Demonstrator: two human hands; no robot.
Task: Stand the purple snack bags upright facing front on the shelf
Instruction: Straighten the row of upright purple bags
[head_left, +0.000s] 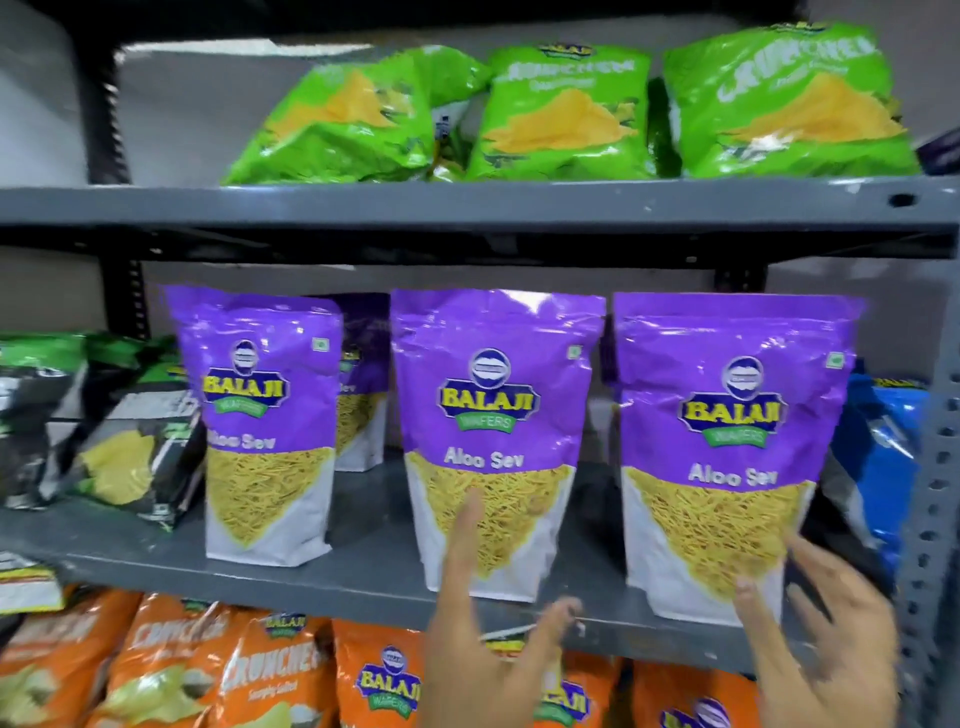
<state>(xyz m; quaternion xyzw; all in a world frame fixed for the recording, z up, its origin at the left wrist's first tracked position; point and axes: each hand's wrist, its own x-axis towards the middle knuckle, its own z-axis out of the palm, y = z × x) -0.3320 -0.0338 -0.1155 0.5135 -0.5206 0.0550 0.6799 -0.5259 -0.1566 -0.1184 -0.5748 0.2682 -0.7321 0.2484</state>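
Three purple Aloo Sev bags stand upright, labels forward, on the grey middle shelf (363, 577): a left bag (265, 415), a middle bag (493, 426) and a right bag (727, 441). A fourth purple bag (363, 374) stands behind, between the left and middle ones. My left hand (488, 639) is spread open, one fingertip on the lower front of the middle bag. My right hand (821, 639) is open too, its fingers against the lower right corner of the right bag. Neither hand grips anything.
Green snack bags (561, 114) lean on the top shelf. Black-and-green bags (130, 436) lie at the left of the middle shelf, a blue bag (883, 447) at its right by the perforated upright (935, 519). Orange bags (260, 675) fill the shelf below.
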